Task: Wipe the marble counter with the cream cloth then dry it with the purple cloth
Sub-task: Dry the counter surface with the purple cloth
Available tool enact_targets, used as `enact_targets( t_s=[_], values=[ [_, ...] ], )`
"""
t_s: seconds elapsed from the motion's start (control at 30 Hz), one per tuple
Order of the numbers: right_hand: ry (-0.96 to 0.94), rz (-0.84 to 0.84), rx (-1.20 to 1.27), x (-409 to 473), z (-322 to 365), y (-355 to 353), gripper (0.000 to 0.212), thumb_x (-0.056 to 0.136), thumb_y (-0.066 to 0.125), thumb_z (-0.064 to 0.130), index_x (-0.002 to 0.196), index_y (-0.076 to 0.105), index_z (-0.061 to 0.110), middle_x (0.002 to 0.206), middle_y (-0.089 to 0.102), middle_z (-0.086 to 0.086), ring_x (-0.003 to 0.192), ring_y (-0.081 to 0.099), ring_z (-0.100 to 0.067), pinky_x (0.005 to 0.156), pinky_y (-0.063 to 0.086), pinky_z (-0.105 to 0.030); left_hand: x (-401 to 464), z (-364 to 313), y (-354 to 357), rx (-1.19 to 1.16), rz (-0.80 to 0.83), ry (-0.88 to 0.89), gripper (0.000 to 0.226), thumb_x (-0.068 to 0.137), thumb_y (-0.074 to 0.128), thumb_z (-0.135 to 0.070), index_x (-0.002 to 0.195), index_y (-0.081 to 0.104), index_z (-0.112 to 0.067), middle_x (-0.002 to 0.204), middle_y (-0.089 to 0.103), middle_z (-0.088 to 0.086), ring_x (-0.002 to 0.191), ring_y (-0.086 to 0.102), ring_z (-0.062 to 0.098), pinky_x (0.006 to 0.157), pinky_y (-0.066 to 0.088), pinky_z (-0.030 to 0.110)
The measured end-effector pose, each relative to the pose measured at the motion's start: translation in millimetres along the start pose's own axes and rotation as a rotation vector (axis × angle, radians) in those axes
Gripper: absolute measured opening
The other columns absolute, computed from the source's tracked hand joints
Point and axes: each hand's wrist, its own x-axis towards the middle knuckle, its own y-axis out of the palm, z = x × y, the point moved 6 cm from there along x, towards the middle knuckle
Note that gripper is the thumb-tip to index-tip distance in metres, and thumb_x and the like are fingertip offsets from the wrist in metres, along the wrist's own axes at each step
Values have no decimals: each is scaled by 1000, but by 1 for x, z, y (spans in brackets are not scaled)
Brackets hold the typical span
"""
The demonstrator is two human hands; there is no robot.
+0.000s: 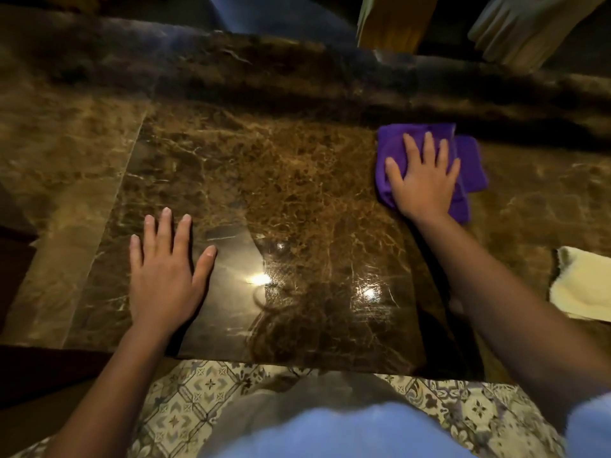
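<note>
Polished brown marble counter [297, 180], glossy, veined, mirroring light spots. Soft, matt purple cloth [469, 166], folded and plush. Cream cloth [582, 285] nubbly, towel-like. Patterned floor tiles [185, 398], dull sheen.

Your purple cloth [469, 160]: bunched, flat on brown marble counter [281, 180], far right. Your cream cloth [582, 285]: crumpled, near right edge.

Single head view – worn camera looks forward and steeply down, close over marble counter [297, 180]. Near counter edge below wrists, far edge beyond fingertips [428, 137] – wide-angle bending at borders.
</note>
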Motion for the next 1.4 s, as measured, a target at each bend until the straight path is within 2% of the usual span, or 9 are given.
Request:
enact_targets(
  t_s=[0.2, 0.33, 0.43, 0.63, 0.83, 0.97, 1.17, 1.3, 1.4],
  values=[
    [-164, 98, -14, 17, 100, 20, 74, 97, 26, 67, 161, 23, 31, 172, 16, -10, 158, 10, -37, 125, 5, -63, 1, -3, 3, -3, 22, 10, 75, 101, 21, -61, 160, 27, -14, 170, 16, 15, 159, 7, 34, 126, 7, 54],
    [-310, 112, -9, -40, 149, 27, 75, 95, 26, 69, 161, 23, 34, 172, 15, -9, 159, 7, -35, 125, 4, -61, -3, 2, -3, -30, 30, 1, 74, 102, 16, -60, 161, 22, -17, 172, 12, 12, 159, 2, 31, 127, 3, 52],
    [-403, 124, -5, -91, 162, 27, 73, 95, 28, 69, 160, 24, 36, 172, 18, -7, 159, 9, -34, 126, 4, -60, -6, 5, -5, -74, 19, 32, 69, 102, 21, -54, 160, 28, -16, 170, 18, 13, 159, 8, 33, 125, 6, 53],
    [-491, 99, 43, -205, 116, 19, 69, 96, 32, 69, 157, 32, 38, 169, 29, -4, 158, 18, -31, 125, 10, -59, -2, 44, -20, -119, 4, 130, 53, 102, 47, -48, 147, 51, -21, 160, 43, 10, 151, 34, 32, 121, 22, 56],
    [-348, 67, -51, -275, 5, 8, 68, 97, 25, 72, 157, 32, 41, 169, 26, 1, 158, 17, -26, 124, 14, -61, -29, 84, -15, -48, 16, -19, 63, 99, 32, -66, 154, 38, -37, 169, 26, 8, 158, 12, 33, 120, 9, 64],
    [-204, 43, -57, -255, -30, 4, 70, 95, 29, 70, 156, 34, 38, 168, 31, -3, 157, 20, -31, 124, 14, -62, -34, 91, -13, -62, 5, -29, 66, 98, 26, -67, 155, 37, -34, 169, 24, 6, 158, 11, 31, 122, 7, 61],
    [-61, -36, -24, -178, -9, 0, 71, 94, 29, 68, 156, 35, 34, 168, 30, -7, 156, 20, -33, 122, 15, -64, -33, 85, -16, -51, -21, -37, 67, 97, 24, -64, 153, 38, -32, 169, 26, 7, 158, 13, 32, 122, 9, 60],
    [-5, -2, -12, -122, 42, 7, 81, 90, 20, 69, 158, 34, 27, 169, 25, -13, 156, 16, -38, 120, 12, -70, -33, 82, -19, -40, -41, -43, 64, 98, 27, -62, 152, 40, -31, 168, 29, 7, 157, 15, 32, 122, 10, 59],
    [-87, 63, -46, -94, 109, 20, 82, 91, 26, 70, 160, 28, 25, 170, 20, -16, 156, 12, -43, 117, 9, -75, -32, 84, -18, -34, -45, -24, 62, 99, 30, -61, 152, 41, -31, 167, 30, 8, 157, 16, 33, 123, 11, 59]
  ],
)
